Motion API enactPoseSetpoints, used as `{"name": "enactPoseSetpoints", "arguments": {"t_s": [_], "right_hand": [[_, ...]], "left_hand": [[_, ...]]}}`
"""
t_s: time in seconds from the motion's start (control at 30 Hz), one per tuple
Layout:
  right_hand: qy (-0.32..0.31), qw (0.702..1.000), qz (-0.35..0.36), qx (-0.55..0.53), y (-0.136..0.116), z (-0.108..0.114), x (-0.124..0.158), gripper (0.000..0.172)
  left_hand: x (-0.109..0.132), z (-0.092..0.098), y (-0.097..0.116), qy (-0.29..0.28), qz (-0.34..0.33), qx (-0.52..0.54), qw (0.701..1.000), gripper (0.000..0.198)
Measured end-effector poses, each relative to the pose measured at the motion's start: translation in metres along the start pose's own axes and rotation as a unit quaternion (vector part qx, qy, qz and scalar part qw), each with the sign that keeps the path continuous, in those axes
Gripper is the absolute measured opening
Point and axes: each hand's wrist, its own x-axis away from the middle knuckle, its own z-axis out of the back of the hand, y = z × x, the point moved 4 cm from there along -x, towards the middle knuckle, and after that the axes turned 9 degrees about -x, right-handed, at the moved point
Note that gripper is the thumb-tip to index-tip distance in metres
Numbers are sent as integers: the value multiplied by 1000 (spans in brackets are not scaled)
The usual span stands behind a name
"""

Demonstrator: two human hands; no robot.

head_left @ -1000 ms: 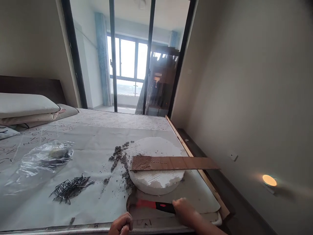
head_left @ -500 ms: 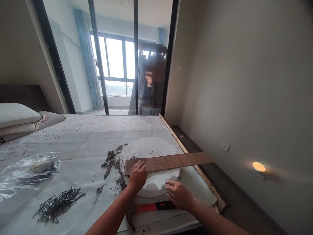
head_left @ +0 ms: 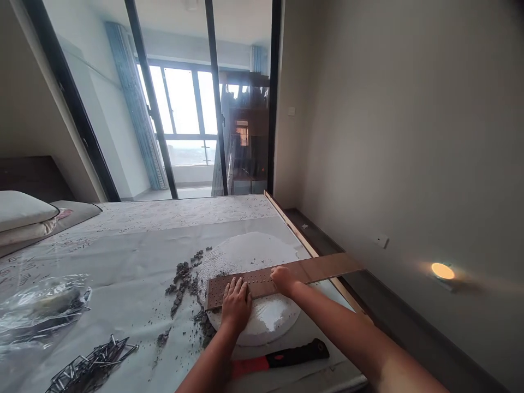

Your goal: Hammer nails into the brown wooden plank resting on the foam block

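A long brown board (head_left: 315, 268) with rows of small holes or studs toward its left end lies across a round white slab (head_left: 266, 325). My left hand (head_left: 237, 303) rests on the board's left part, palm down, fingers stretched out. On the board's middle is my right hand (head_left: 283, 280), its fingers curled closed; whatever they hold, if anything, is hidden. A hammer with a red and black handle (head_left: 297, 355) lies below the slab, its head hidden behind my left forearm. Grey crumbled pieces (head_left: 180, 278) are scattered left of the slab.
A pile of nails (head_left: 92, 365) and a clear plastic bag (head_left: 45, 305) lie at the left on the sheet-covered bed (head_left: 135, 262). Pillows (head_left: 24, 213) are at the far left. A wooden edge strip (head_left: 292, 226) runs along the right side, near the wall.
My right hand has moved up from beside the slab onto the board and closed. My left hand has flattened on the board. More of the hammer handle shows, and the view has shifted slightly.
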Motion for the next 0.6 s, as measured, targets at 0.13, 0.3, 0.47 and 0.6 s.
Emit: {"name": "enactPoseSetpoints", "arguments": {"t_s": [0.13,0.3,0.47,0.6], "right_hand": [[-38,998,21,47,-6,-6,-8,29],[-71,994,41,78,-12,-5,-11,26],[-68,995,28,73,-11,7,-11,26],[-36,998,-1,51,-10,15,-9,27]], "left_hand": [[-1,-2,-1,8,-1,-5,1000,37],[0,0,-2,0,3,-3,1000,38],[2,3,-1,-6,10,-5,1000,38],[2,2,-1,-5,8,-7,1000,38]]}}
